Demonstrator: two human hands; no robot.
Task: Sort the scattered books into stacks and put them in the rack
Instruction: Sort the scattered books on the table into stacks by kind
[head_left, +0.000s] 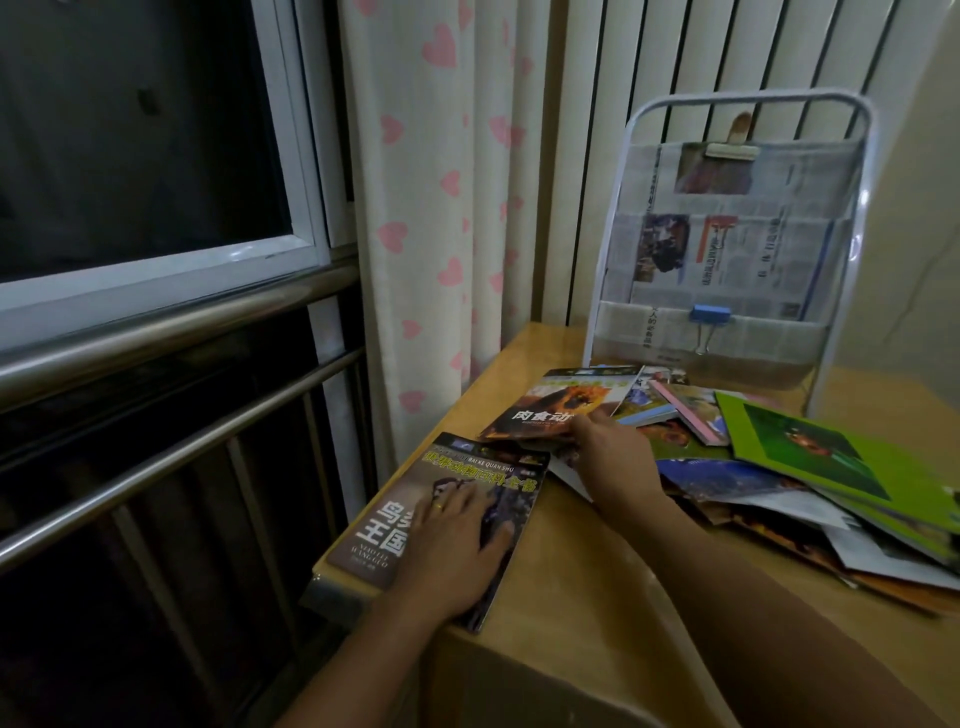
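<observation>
A dark bird book (467, 483) lies at the table's near left corner, and my left hand (457, 545) rests flat on its cover. Further back my right hand (613, 452) grips the right edge of a brown book with a fiery animal picture (550, 410). To the right spreads a loose heap of books, with a bright green one (810, 452) on top and a blue one (722, 478) below it. The white wire rack (727, 249) stands upright at the back of the table, lined with newspaper and held by a blue binder clip (709, 317).
The wooden table (597, 613) stands against a heart-patterned curtain (431, 208). A window (145, 135) and metal rails (171, 322) lie to the left. The bird book overhangs the table's left edge.
</observation>
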